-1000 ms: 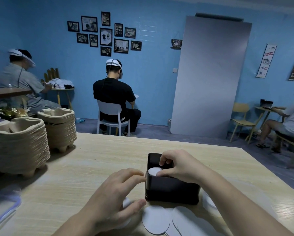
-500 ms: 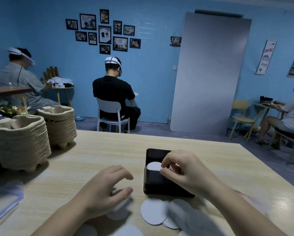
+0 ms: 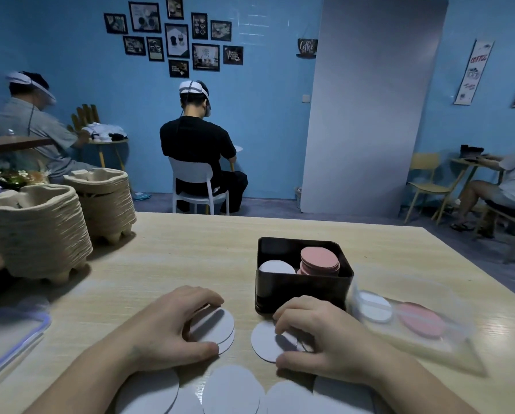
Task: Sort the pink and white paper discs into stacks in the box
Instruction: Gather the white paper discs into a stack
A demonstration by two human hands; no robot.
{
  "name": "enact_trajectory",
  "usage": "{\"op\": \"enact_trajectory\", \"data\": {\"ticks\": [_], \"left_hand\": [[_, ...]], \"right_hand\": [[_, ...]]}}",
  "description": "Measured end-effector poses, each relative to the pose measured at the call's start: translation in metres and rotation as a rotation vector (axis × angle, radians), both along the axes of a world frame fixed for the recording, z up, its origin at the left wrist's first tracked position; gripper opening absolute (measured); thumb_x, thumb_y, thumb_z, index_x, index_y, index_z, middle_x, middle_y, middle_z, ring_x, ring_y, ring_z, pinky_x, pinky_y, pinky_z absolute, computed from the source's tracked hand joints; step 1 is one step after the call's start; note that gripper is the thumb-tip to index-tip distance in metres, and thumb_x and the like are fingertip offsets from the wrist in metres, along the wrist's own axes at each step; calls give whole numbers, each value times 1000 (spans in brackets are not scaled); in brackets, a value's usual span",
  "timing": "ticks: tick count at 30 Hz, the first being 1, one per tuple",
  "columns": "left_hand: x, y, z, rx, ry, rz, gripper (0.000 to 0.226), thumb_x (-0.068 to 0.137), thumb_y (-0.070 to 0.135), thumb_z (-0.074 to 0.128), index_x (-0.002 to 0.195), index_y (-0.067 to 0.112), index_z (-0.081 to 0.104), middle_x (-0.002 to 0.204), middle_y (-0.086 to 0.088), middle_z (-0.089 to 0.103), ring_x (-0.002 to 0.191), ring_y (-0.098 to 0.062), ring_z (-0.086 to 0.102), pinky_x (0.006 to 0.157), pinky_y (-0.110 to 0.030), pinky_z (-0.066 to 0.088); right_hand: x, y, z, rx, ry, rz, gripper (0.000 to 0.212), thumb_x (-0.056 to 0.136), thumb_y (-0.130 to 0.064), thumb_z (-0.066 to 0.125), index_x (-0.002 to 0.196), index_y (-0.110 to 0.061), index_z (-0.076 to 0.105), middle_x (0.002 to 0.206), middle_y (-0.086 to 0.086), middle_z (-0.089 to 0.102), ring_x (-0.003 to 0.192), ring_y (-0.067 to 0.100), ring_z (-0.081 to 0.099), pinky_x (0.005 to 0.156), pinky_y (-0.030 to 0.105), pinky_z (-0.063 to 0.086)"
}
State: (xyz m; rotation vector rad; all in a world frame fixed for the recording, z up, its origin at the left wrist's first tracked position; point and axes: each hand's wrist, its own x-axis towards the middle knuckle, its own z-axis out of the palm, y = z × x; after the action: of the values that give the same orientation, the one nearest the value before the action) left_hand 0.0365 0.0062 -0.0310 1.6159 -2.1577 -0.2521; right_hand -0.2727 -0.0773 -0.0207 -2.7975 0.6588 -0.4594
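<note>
- the left hand (image 3: 172,327), lower centre-left of the frame, is curled over a small stack of round white paper discs (image 3: 214,324) on the table. its fingers are on the far edge and its thumb on the near edge, gripping the stack.
- the right hand (image 3: 321,336), lower centre-right, pinches a flat round white paper disc (image 3: 263,339) lying on the table, fingertips bent down on it and thumb at its near edge.
- the two hands are apart, side by side.
- the black square box (image 3: 304,288) stands just beyond the right hand, centre-right of the frame. inside it a white disc stack (image 3: 275,268) sits on the left and a taller pink disc stack (image 3: 320,259) on the right.
- loose white discs (image 3: 232,386) overlap along the bottom edge of the frame, around the forearms.
- right of the box lies a clear plastic cover (image 3: 429,348), sheet or bag i cannot tell, with one white disc (image 3: 375,306) and one pink disc (image 3: 420,319) showing through.
- the pale wooden table (image 3: 175,249) also bears two piles of moulded pulp cup trays (image 3: 38,231) at the left of the frame.
- by the far blue wall a person in a black shirt (image 3: 196,144) sits on a white chair, back turned.
</note>
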Motion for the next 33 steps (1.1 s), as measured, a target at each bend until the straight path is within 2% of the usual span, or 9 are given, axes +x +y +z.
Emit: {"op": "enact_trajectory", "data": {"ticks": [2,6,11,16,19,23,27,31,33], "left_hand": [[0,0,0,3,18,14,64,72,59,74,131,44,52,122,32,53,120,12,47,103,-20,43],[-1,-1,1,16,-12,27,60,72,56,72,127,44,52,117,32,52,117,12,46,100,-19,43],[-1,0,3,2,5,43,53,72,56,73,119,44,54,111,26,58,108,5,54,92,-24,49],[-10,1,8,-88,76,-5,45,76,49,75,117,39,58,110,24,63,108,1,60,88,-27,53],[-18,2,9,-145,100,-71,39,79,42,77,112,32,59,103,18,64,99,-7,63,85,-30,54],[-27,1,10,-221,100,-146,36,82,41,78,109,27,60,97,15,64,90,-10,64,78,-35,54],[-33,2,8,-280,67,-162,33,83,48,77,102,27,59,104,10,67,101,-12,66,79,-37,55],[-38,2,7,-324,-1,-155,34,82,53,77,91,24,61,117,10,69,112,-2,63,84,-27,56],[-42,1,5,-366,-46,-157,35,81,54,76,90,24,61,121,10,69,110,-4,64,83,-21,55]], "right_hand": [[-5,0,0,-7,36,-15,48,81,-72,67,107,-31,64,125,-24,55,119,-1,48,96,25,46],[-1,0,-1,-47,77,-50,54,77,-77,65,109,-33,61,117,-22,58,113,1,49,93,29,47],[3,1,-3,-41,49,-74,47,79,-72,64,109,-37,59,110,-23,61,108,1,50,90,28,47],[5,3,-4,-10,-6,-52,43,81,-66,69,105,-32,61,112,-21,62,107,3,55,88,30,48],[8,3,-3,7,-64,-24,39,82,-60,72,103,-29,61,114,-15,63,107,6,59,86,32,50],[12,3,-5,-11,-122,-5,42,84,-59,73,111,-29,60,122,-15,62,111,6,61,88,31,51],[16,3,-8,-48,-180,28,50,86,-56,74,124,-29,56,126,-17,59,113,3,59,91,27,51],[19,1,-11,-85,-236,50,50,88,-54,75,126,-26,60,132,-10,59,119,6,58,95,23,51],[20,1,-12,-79,-240,60,46,90,-55,73,124,-24,63,135,-7,59,122,6,57,96,18,48]]}}
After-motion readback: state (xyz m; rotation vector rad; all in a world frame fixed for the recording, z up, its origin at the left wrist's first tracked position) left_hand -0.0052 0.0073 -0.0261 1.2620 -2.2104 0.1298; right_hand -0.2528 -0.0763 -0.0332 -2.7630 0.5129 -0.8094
